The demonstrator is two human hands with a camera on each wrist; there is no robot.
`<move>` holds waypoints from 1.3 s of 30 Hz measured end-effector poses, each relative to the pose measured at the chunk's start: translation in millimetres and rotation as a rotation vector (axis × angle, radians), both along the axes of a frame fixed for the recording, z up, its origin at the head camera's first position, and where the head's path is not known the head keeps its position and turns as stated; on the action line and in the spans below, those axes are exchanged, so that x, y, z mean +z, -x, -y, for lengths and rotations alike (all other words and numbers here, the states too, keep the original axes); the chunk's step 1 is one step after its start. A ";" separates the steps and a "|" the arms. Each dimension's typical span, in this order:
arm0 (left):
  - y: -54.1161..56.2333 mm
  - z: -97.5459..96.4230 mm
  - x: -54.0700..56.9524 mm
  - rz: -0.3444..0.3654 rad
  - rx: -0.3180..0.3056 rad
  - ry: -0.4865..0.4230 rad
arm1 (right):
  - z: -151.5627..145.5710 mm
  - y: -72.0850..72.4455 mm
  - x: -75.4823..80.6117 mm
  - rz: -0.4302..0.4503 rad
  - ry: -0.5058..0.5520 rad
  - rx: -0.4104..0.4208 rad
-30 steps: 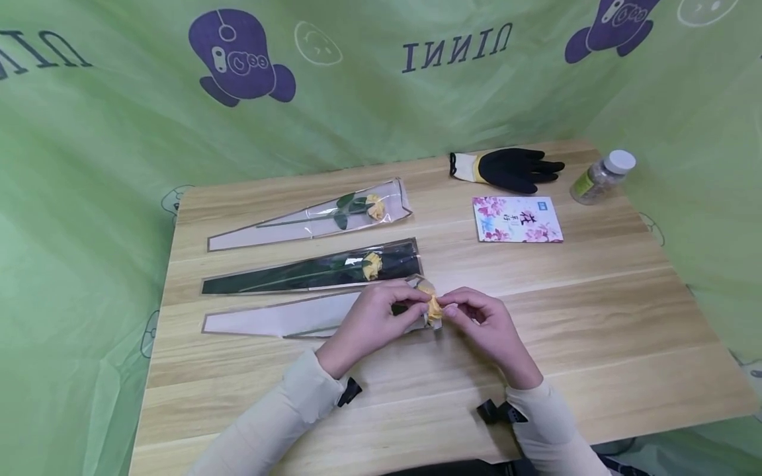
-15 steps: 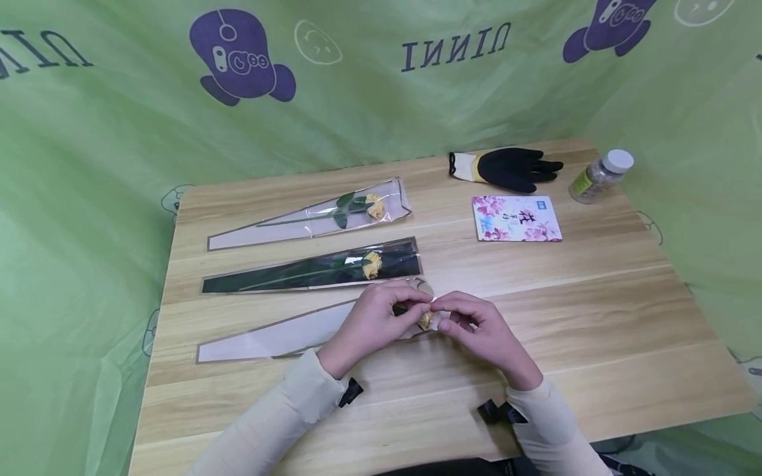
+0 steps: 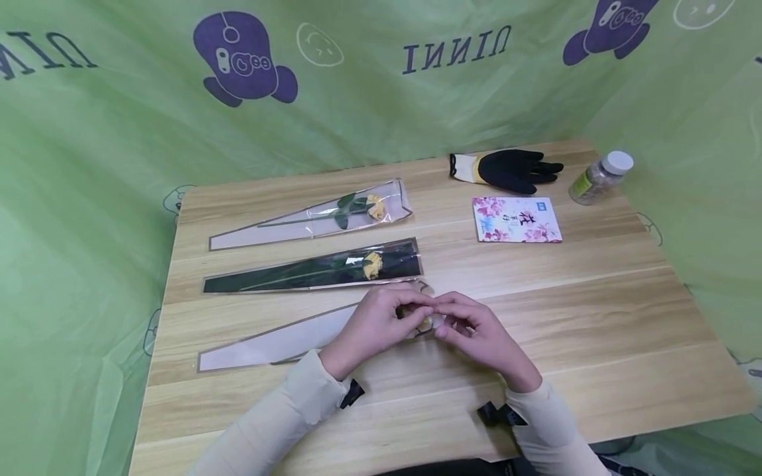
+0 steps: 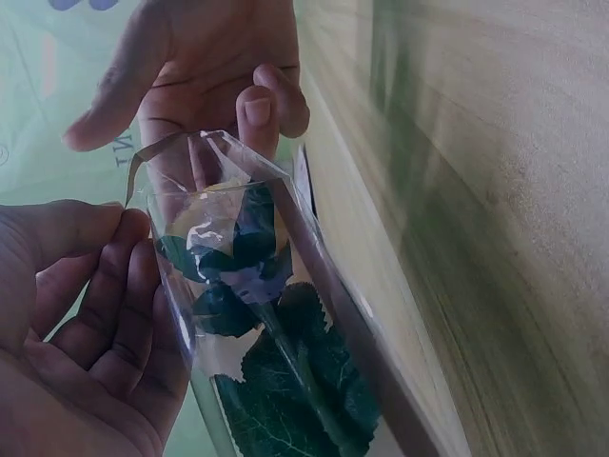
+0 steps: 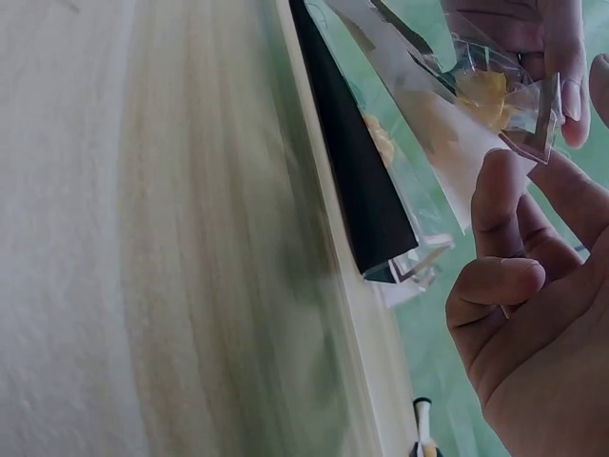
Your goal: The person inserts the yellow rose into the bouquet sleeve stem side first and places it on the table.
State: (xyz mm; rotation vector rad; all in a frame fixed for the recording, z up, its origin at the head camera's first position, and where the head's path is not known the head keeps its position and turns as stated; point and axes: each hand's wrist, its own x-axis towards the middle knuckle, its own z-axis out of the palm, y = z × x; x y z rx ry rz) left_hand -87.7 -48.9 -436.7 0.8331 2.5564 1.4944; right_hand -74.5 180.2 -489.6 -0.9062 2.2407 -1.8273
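A long, tapering flower sleeve (image 3: 268, 344) with a pale back and clear front lies under my left hand (image 3: 378, 320). My left thumb and finger pinch the clear film at its wide mouth, plain in the left wrist view. Inside sits a yellow artificial rose (image 5: 482, 98), its head near the mouth and its green leaf (image 4: 295, 381) and stem behind. My right hand (image 3: 485, 334) is at the mouth from the other side, some fingers overlapping the film and others loosely bent. In the head view both hands partly hide the flower.
Behind lie a dark sleeve (image 3: 286, 271) and a pale sleeve (image 3: 250, 237), each with a yellow rose. Further right are a flower-printed booklet (image 3: 516, 219), a black-and-white work glove (image 3: 512, 170) and a clear bottle (image 3: 595, 182) with a white cap. Green cloth walls (image 3: 369, 119) surround the wooden table.
The yellow rose head has gone from between my fingertips deeper into the sleeve's mouth. The sleeve's narrow end has swung toward me, and my right fingers have shifted slightly left.
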 end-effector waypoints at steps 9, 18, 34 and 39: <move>0.7 -3.3 2.7 0.008 -0.010 0.001 | 1.3 0.8 -2.3 0.040 -0.038 0.066; 3.5 -5.7 1.5 0.024 -0.027 -0.026 | 3.7 0.5 -0.1 0.032 -0.107 0.046; 4.8 14.2 -20.2 -0.005 0.018 0.169 | 2.2 0.6 -1.3 0.124 -0.382 -0.220; -1.2 28.0 -27.0 -0.030 -0.019 0.240 | 6.9 4.1 9.3 0.133 -0.554 -0.346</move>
